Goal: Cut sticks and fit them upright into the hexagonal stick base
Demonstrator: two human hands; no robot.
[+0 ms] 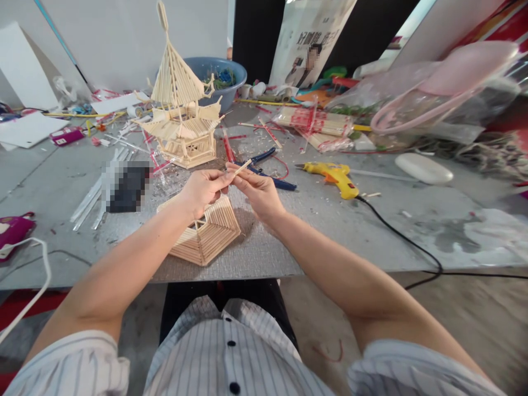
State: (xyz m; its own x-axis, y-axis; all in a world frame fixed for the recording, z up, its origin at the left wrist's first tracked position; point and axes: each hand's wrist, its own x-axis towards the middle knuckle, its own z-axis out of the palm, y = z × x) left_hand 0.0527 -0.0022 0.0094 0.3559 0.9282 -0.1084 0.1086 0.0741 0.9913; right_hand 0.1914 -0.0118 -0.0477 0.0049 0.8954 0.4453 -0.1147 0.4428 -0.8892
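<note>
Between the fingertips of both hands is a short, thin wooden stick [244, 166], tilted up to the right. My left hand [207, 188] pinches its lower end, and my right hand [259, 192] closes on it from the other side. Below them on the table lies a many-sided piece built of wooden sticks [206, 234], partly hidden by my left hand and forearm. Behind the hands stands a tiered stick pagoda [185, 110] with a pointed roof. Blue-handled pliers [280, 183] rest just past my right hand.
A yellow glue gun [336, 175] with a black cord lies to the right, near a white oval object [424, 168]. Wrapped stick bundles [315, 122] and a blue basin [233, 77] are at the back. Clear glue sticks [93, 192] lie left, beside a blurred dark object [128, 187].
</note>
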